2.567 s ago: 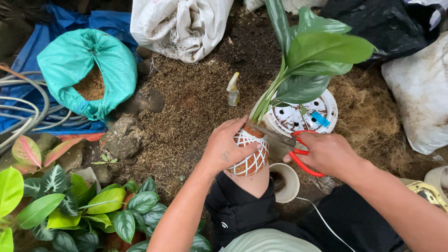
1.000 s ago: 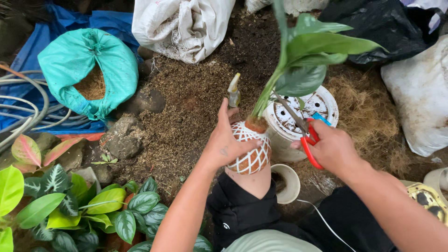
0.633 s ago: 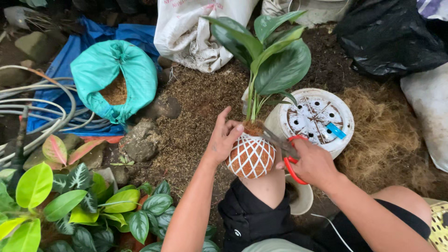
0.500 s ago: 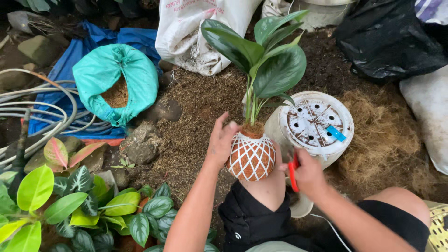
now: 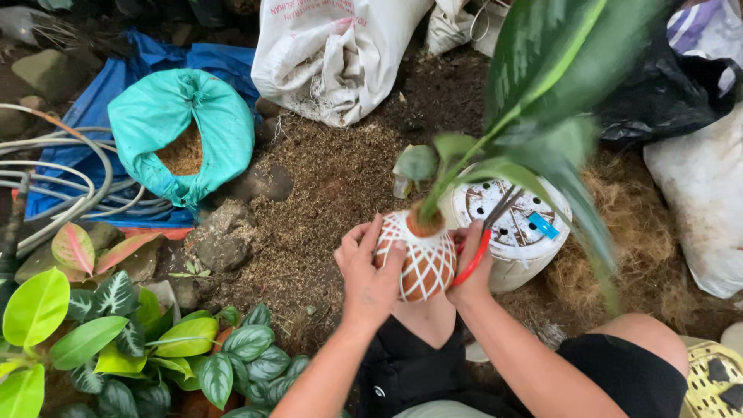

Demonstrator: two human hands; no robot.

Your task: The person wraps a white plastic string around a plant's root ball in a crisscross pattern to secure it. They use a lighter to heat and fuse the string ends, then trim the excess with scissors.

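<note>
The root ball (image 5: 422,263) is a rounded orange-brown lump wrapped in a white net of crossing cords, with a green-stemmed plant (image 5: 542,93) rising from its top into broad, dark green leaves that blur towards the camera. It sits between the two hands, just in front of the person's knee and touching the near side of one white upturned pot (image 5: 515,232).

The left hand (image 5: 368,271) is clasped around the left side of the root ball, fingers spread over the netting. The right hand (image 5: 468,267) presses against the ball's right side while also gripping one pair of red-handled scissors (image 5: 480,240), whose blades lie across the bottom of the pot.

Taking the white pot as the landmark: its base shows many drain holes and one small blue tag. Left of it spreads a heap of dark, crumbly soil (image 5: 325,178). Farther left stands one teal sack (image 5: 182,135), open and part-filled with brown material, on a blue tarp (image 5: 93,101). Above and left of the pot lies one white sack (image 5: 325,50); right of it are one black bag (image 5: 665,85) and another pale sack (image 5: 700,209). Brown fibre (image 5: 619,248) lies just right of the pot.
</note>
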